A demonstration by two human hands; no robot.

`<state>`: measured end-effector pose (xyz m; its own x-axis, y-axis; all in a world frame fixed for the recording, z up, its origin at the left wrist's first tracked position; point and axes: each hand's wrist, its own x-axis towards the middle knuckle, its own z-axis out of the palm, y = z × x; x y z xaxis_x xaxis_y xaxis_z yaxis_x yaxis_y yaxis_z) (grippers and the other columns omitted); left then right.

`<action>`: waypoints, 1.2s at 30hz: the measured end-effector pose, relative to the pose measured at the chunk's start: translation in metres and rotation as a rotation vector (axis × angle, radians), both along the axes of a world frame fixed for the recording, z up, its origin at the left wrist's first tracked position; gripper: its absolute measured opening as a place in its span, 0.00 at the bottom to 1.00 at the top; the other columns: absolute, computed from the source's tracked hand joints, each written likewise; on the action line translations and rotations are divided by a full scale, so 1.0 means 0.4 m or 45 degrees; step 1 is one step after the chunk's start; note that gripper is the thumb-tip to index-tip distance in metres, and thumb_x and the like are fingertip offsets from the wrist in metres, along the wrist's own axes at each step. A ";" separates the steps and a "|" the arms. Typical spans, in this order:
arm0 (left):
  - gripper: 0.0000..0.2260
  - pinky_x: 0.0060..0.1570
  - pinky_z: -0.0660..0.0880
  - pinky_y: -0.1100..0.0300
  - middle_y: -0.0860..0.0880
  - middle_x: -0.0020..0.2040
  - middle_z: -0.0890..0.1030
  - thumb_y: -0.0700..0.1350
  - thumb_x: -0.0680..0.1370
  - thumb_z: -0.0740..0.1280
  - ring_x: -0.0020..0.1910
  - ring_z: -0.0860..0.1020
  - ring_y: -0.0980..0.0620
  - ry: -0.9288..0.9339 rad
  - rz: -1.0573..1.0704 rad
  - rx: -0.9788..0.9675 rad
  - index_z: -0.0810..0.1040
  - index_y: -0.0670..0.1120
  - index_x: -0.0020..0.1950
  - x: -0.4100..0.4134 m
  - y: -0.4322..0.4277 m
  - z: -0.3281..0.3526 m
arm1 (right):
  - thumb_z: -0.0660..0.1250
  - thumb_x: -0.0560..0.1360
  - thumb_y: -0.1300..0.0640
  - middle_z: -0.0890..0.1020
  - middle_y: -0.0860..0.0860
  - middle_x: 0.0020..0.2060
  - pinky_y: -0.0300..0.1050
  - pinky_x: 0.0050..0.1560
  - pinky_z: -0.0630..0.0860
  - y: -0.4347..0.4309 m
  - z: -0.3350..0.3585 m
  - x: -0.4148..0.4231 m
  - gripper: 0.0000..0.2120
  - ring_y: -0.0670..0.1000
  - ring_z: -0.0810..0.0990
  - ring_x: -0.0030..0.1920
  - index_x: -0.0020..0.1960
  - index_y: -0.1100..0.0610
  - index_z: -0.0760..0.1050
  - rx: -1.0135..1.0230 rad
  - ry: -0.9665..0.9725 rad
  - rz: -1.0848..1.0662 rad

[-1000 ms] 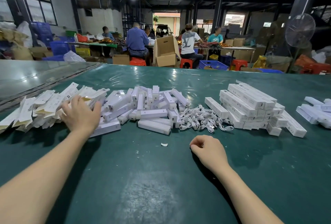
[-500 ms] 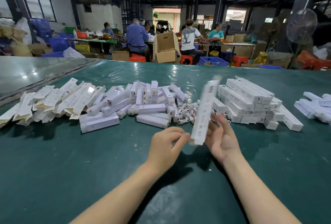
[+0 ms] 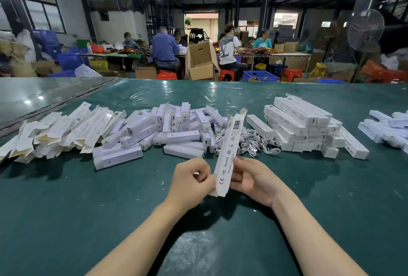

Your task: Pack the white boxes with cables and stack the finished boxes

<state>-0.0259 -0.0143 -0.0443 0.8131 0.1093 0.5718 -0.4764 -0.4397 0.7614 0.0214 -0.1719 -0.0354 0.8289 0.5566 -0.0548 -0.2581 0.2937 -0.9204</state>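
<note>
Holding one unfolded box [image 3: 228,154] upright between both hands, just above the counter [image 3: 66,209].

Pinching the box's lower left edge with the left hand [image 3: 192,181], fingers curled tight; gripping its right side with the right hand [image 3: 254,180], thumb in front and fingers bent behind. Printed face toward the camera, top end leaning slightly right. Behind it on the counter, cables [image 3: 249,141] in a loose tangle, between a heap [image 3: 172,127] of folded boxes on the left and a neat stack [image 3: 298,125] of closed ones on the right. Farther left, flat blanks [image 3: 55,130] fanned in a row. At far right, a smaller pile [image 3: 388,127], well apart from the stack.
</note>
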 end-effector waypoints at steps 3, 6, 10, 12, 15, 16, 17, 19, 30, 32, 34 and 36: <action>0.13 0.29 0.61 0.64 0.51 0.25 0.67 0.37 0.62 0.63 0.27 0.63 0.57 0.013 0.003 -0.016 0.61 0.50 0.25 0.006 0.004 -0.004 | 0.66 0.66 0.58 0.82 0.57 0.43 0.52 0.46 0.80 0.000 0.004 -0.005 0.13 0.55 0.82 0.43 0.50 0.61 0.76 0.075 -0.021 0.066; 0.08 0.28 0.64 0.65 0.52 0.28 0.70 0.37 0.62 0.61 0.26 0.65 0.55 0.146 -0.079 -0.126 0.61 0.45 0.31 0.008 0.008 -0.006 | 0.66 0.66 0.64 0.83 0.57 0.46 0.53 0.41 0.81 -0.001 0.000 -0.003 0.16 0.55 0.82 0.45 0.53 0.61 0.75 0.192 -0.017 0.042; 0.12 0.29 0.68 0.66 0.53 0.34 0.75 0.32 0.68 0.64 0.34 0.71 0.55 0.136 0.008 -0.137 0.68 0.48 0.34 0.014 0.015 -0.002 | 0.66 0.65 0.66 0.84 0.56 0.43 0.51 0.39 0.81 0.008 -0.004 0.000 0.16 0.54 0.84 0.43 0.52 0.60 0.75 0.240 -0.052 -0.052; 0.12 0.33 0.73 0.58 0.54 0.36 0.76 0.31 0.71 0.66 0.38 0.73 0.56 0.150 0.027 -0.184 0.73 0.48 0.35 0.013 0.016 0.002 | 0.65 0.65 0.65 0.84 0.55 0.39 0.48 0.39 0.81 0.008 -0.005 0.008 0.13 0.52 0.84 0.40 0.50 0.60 0.73 0.297 -0.043 -0.175; 0.12 0.35 0.73 0.65 0.56 0.42 0.78 0.35 0.70 0.70 0.44 0.75 0.55 0.139 0.004 -0.164 0.76 0.52 0.39 0.008 0.011 0.004 | 0.64 0.65 0.65 0.85 0.55 0.38 0.47 0.36 0.81 0.003 -0.008 0.018 0.11 0.51 0.84 0.38 0.48 0.60 0.73 0.415 0.017 -0.283; 0.13 0.37 0.73 0.67 0.57 0.45 0.77 0.35 0.70 0.71 0.46 0.76 0.56 0.108 0.017 -0.134 0.76 0.54 0.39 0.008 0.008 0.004 | 0.64 0.65 0.65 0.85 0.55 0.38 0.47 0.36 0.81 0.004 -0.010 0.019 0.11 0.52 0.84 0.38 0.48 0.60 0.73 0.444 0.034 -0.291; 0.14 0.39 0.73 0.67 0.57 0.47 0.76 0.36 0.69 0.72 0.47 0.76 0.57 0.072 0.038 -0.107 0.76 0.56 0.39 0.007 0.006 0.005 | 0.64 0.65 0.66 0.85 0.55 0.38 0.48 0.37 0.81 0.006 -0.012 0.018 0.12 0.53 0.84 0.39 0.48 0.60 0.73 0.462 0.046 -0.290; 0.15 0.41 0.74 0.68 0.58 0.51 0.72 0.36 0.69 0.73 0.46 0.75 0.61 0.002 0.095 -0.093 0.76 0.56 0.38 0.008 0.004 0.007 | 0.64 0.65 0.66 0.85 0.56 0.39 0.49 0.36 0.81 0.015 -0.015 0.015 0.13 0.53 0.84 0.39 0.49 0.59 0.72 0.475 0.053 -0.277; 0.11 0.38 0.76 0.67 0.51 0.49 0.72 0.32 0.71 0.70 0.41 0.78 0.61 0.020 0.151 -0.428 0.78 0.49 0.38 0.012 -0.007 0.015 | 0.63 0.66 0.65 0.84 0.58 0.46 0.52 0.38 0.81 0.036 -0.011 0.001 0.18 0.57 0.84 0.46 0.56 0.59 0.71 0.609 0.115 -0.249; 0.12 0.41 0.77 0.61 0.48 0.49 0.76 0.29 0.70 0.69 0.41 0.79 0.57 0.098 0.135 -0.548 0.76 0.47 0.38 0.016 -0.004 0.013 | 0.63 0.67 0.66 0.84 0.59 0.47 0.52 0.39 0.81 0.050 -0.010 -0.005 0.19 0.57 0.84 0.46 0.58 0.59 0.70 0.633 0.120 -0.229; 0.14 0.40 0.76 0.61 0.47 0.46 0.78 0.26 0.69 0.67 0.40 0.79 0.52 0.140 0.130 -0.674 0.72 0.45 0.36 0.019 -0.002 0.012 | 0.63 0.67 0.66 0.84 0.58 0.46 0.53 0.39 0.81 0.064 -0.010 -0.012 0.18 0.57 0.84 0.46 0.56 0.58 0.69 0.632 0.122 -0.216; 0.15 0.33 0.74 0.66 0.48 0.44 0.78 0.24 0.69 0.64 0.39 0.78 0.53 0.126 0.144 -0.751 0.70 0.44 0.35 0.021 -0.003 0.014 | 0.63 0.66 0.66 0.84 0.57 0.45 0.52 0.38 0.81 0.073 -0.009 -0.016 0.17 0.56 0.84 0.44 0.55 0.58 0.70 0.639 0.122 -0.223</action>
